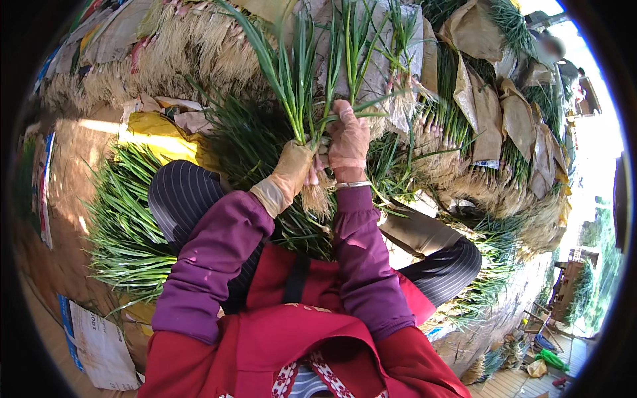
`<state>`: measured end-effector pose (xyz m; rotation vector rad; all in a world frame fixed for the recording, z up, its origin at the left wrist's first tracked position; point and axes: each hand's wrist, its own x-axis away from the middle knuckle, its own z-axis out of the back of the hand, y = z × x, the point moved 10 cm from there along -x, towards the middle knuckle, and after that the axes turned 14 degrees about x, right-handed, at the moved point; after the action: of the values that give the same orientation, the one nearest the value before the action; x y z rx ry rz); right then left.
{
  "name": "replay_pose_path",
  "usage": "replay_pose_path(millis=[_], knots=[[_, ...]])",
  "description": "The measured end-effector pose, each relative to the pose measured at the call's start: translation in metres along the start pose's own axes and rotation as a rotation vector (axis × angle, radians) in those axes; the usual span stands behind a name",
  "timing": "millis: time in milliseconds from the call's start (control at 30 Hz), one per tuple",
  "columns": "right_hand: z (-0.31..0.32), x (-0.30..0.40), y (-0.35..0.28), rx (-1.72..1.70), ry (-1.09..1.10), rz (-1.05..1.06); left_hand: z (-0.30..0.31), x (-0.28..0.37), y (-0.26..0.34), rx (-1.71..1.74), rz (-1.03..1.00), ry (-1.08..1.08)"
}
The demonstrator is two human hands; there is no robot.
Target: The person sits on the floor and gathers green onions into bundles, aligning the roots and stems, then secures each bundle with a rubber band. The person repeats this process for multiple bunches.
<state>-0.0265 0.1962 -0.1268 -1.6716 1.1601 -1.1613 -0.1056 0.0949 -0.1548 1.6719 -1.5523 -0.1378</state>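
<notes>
My left hand, in a thin pale glove, grips a small bunch of green garlic plants by the stems. Their leaves point away from me; the pinkish bulbs and pale roots hang below the hand. Close beside it, my right hand, also gloved and with a bangle at the wrist, pinches a green leaf or stem at the bunch's right side. Its fingertips are partly hidden. Beneath both hands lies a heap of loose green plants, between my bent knees.
Root-ended bundles are stacked along the far side, with brown paper sheets among those at right. A leafy pile lies beside my left knee, near yellow plastic. A printed white sack is at lower left.
</notes>
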Motion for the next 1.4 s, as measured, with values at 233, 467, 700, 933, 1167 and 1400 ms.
replay_pose_path(millis=[233,467,700,933,1167,1400], knots=[[-0.01,-0.007,-0.012,-0.312,-0.251,-0.131,-0.008,-0.003,-0.011,0.001,0.151,-0.109],[0.042,-0.027,0.003,-0.323,0.161,-0.262,-0.036,0.007,-0.011,-0.098,0.154,-0.124],[0.089,-0.016,-0.078,0.333,-0.037,-0.037,-0.013,0.018,-0.008,-0.108,0.187,-0.117],[0.003,0.046,-0.017,1.119,-0.449,0.156,-0.013,0.006,0.001,-0.433,-0.092,-0.04],[0.043,0.033,-0.017,0.592,-0.313,-0.111,-0.046,0.022,-0.01,-0.277,0.227,-0.284],[0.101,0.004,-0.08,-0.278,-0.119,-0.02,-0.063,0.045,0.029,-0.03,0.196,-0.475]])
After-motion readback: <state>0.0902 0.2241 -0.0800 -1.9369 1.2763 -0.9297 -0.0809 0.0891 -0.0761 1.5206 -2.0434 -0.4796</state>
